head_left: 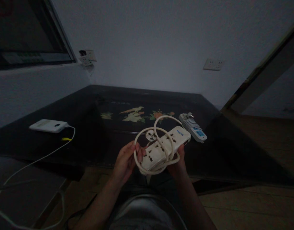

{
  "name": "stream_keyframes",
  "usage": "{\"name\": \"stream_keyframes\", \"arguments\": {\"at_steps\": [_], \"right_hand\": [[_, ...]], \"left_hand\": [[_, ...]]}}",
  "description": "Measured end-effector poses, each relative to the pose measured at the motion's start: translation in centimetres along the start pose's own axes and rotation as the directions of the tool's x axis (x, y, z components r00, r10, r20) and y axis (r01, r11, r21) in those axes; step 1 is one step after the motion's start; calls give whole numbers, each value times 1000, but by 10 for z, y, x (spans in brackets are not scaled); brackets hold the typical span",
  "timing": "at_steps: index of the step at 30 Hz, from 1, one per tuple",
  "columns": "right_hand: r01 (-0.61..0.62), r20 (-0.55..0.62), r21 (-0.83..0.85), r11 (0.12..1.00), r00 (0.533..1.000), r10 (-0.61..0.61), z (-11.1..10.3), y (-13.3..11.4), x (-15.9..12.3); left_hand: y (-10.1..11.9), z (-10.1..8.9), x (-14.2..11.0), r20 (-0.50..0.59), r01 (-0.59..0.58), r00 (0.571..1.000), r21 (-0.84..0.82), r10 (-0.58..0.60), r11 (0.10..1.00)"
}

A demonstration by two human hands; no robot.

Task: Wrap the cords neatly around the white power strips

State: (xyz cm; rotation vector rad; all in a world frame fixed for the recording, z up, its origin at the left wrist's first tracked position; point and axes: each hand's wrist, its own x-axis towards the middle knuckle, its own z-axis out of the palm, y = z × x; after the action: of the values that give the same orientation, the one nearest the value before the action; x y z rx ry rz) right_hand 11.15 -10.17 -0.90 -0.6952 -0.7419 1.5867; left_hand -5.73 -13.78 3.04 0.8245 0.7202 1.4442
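Note:
Between my two hands is a white power strip (154, 156) marked PHILIPS, tilted with its right end higher and held above the near edge of the dark table. Its cream cord (136, 137) loops loosely around the strip, and the plug (151, 135) shows face-on behind it. My left hand (127, 159) pinches the cord loop at the strip's left end. My right hand (179, 163) grips the strip from below at its right end, its fingers mostly hidden. A second, smaller power strip (197, 132), its grey cord wound around it, lies on the table just beyond.
The dark table (65, 111) has a painted bird and flowers (134, 115). At left lies a white device (49, 125) with a thin cable (39, 159) hanging off the edge, near a yellow tag (66, 139). Wall sockets (213, 64) are at right, others (90, 55) at left.

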Motion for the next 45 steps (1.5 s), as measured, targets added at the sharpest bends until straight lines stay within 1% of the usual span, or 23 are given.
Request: {"name": "stream_keyframes", "arguments": {"at_steps": [1,3,7,11,14,16,19,22,24,26,27,28,30,31,32,33,36,39,41,45], "right_hand": [[8,9,-3,1000,1000,-8,-2,1,0],[48,-11,-13,999,999,-48,-5,2,-1],[112,-7,-75,991,994,-112,-7,4,-1],[143,-18,-111,984,989,-145,-6,4,-1],[175,13,-120,977,985,-174,-8,0,-4],[185,43,-133,974,983,-181,-8,-3,-7],[177,60,-156,972,984,-170,-7,-7,-8],[168,55,-160,973,985,-161,-3,-7,-7],[168,48,-143,975,985,-163,-1,-5,-6],[172,36,-124,977,985,-169,0,-2,-4],[173,34,-117,978,985,-170,0,-1,-3],[174,32,-112,978,985,-172,0,1,-3],[175,20,-99,980,985,-174,-1,3,-1],[175,7,-89,981,985,-175,-1,4,-1],[173,-8,-79,982,985,-175,-2,5,-1],[169,-21,-71,983,985,-171,-2,5,0],[132,-3,-58,990,991,-133,0,5,0],[127,16,-45,991,992,-127,2,3,1],[133,14,-46,990,991,-133,2,2,1],[96,-16,-47,994,995,-97,3,1,2]], "left_hand": [[-1,3,2,-24,24,999,-21,-24,999],[-3,6,7,-48,54,997,-53,-57,997],[-4,10,15,-25,114,993,-69,-116,991],[-6,14,21,-41,121,991,-75,-124,990],[-13,15,23,-75,133,988,-51,-137,990],[-20,14,23,-123,138,983,-16,-139,990],[-29,8,22,-179,124,978,106,-104,987],[-32,0,22,-148,99,987,228,-66,969],[-31,-2,23,-111,36,994,304,-2,952],[-29,-2,24,-90,-79,988,385,123,920],[-28,-1,24,-86,-150,975,432,206,890],[-27,-1,24,-81,-224,951,485,298,845],[-26,0,23,-47,-349,886,590,462,729],[-27,0,23,-13,-393,859,624,512,675],[-28,0,23,26,-427,843,640,538,638],[-29,0,22,62,-447,841,640,538,625],[-33,-2,22,107,-427,881,599,461,677],[-32,-1,24,75,-370,916,545,395,752],[-30,0,26,47,-339,929,505,367,794],[-26,2,29,21,-291,948,469,319,834]]}}
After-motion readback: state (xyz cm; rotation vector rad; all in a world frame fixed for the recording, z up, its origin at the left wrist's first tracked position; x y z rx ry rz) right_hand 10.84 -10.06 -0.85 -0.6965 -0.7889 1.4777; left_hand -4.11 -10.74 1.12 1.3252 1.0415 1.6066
